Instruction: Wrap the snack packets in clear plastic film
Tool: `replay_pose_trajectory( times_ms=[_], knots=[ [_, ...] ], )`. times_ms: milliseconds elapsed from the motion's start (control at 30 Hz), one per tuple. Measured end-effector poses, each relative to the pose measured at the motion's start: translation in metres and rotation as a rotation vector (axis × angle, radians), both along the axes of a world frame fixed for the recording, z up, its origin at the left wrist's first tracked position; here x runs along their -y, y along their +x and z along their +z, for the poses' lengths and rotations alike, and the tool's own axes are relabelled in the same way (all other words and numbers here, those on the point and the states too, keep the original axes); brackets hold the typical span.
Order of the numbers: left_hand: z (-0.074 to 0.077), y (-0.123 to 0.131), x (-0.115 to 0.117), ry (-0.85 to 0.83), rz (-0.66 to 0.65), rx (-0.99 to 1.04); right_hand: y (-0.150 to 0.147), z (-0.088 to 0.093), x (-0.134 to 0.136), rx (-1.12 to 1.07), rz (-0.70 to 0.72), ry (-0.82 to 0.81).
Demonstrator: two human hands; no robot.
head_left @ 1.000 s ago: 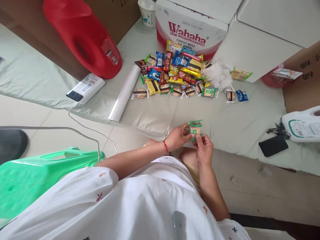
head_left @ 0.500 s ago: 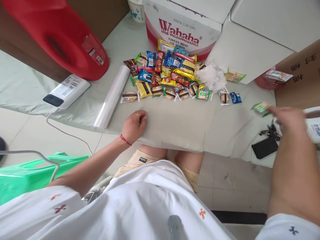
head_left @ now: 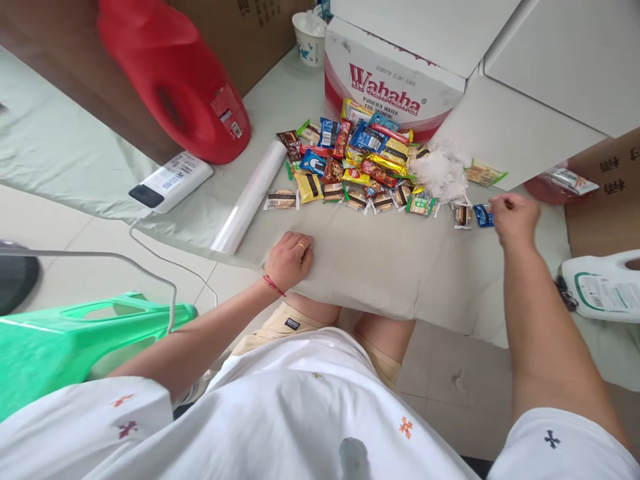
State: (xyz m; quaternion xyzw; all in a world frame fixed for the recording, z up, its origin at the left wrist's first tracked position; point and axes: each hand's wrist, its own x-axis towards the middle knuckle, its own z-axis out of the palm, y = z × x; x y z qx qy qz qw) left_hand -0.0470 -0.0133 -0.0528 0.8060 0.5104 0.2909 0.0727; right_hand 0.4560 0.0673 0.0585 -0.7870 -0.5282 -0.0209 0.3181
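Note:
My left hand (head_left: 289,259) rests on the front edge of the pale cloth (head_left: 380,267), fingers curled under, with nothing visible in it. My right hand (head_left: 513,217) reaches out to the right end of a pile of snack packets (head_left: 360,167). Its fingertips are pinched together at the edge of a small blue packet (head_left: 481,215), which lies on the cloth beside a brown packet (head_left: 463,215). A wad of clear plastic (head_left: 441,173) lies just behind these packets.
A red jug (head_left: 175,73), a white power bank (head_left: 170,181) and a roll of clear film (head_left: 250,197) lie to the left. A Wahaha carton (head_left: 395,87) and a paper cup (head_left: 309,40) stand behind. There is a green stool (head_left: 75,333) at lower left and a white jug (head_left: 600,287) at right.
My two hands held a green packet together, then my right hand carried it off to the far right. That hand is back at the pile without it. My left hand dropped to the cloth edge.

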Motion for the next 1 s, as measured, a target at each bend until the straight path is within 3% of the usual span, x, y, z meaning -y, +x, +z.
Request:
replay_pose_trajectory(
  times_ms=[200,367,467,567,667,767,900,1000],
  knots=[
    [-0.003,0.000,0.001,0.043,-0.009,-0.036,-0.087,0.011,-0.058,0.261,0.329,-0.054],
    [-0.001,0.001,0.001,-0.017,-0.004,-0.031,-0.115,0.024,-0.073,0.183,0.320,-0.083],
    [0.001,-0.001,0.002,-0.054,-0.002,0.013,-0.117,0.029,-0.045,-0.066,0.250,0.172],
    [0.006,0.000,0.005,-0.105,0.014,0.164,-0.129,0.022,0.007,-0.547,0.129,0.385],
    [0.016,0.018,0.013,-0.248,0.025,0.428,-0.159,-0.001,0.061,-0.954,0.052,0.355],
    [0.030,0.061,0.022,-0.597,-0.088,0.747,-0.198,-0.033,0.099,-1.092,-0.014,0.326],
    [0.044,0.122,0.019,-1.022,-0.102,1.064,-0.240,-0.061,0.126,-1.207,0.008,0.281],
    [0.046,0.143,0.008,-1.119,-0.069,1.155,-0.245,-0.065,0.137,-1.319,0.036,0.254]
  ],
)
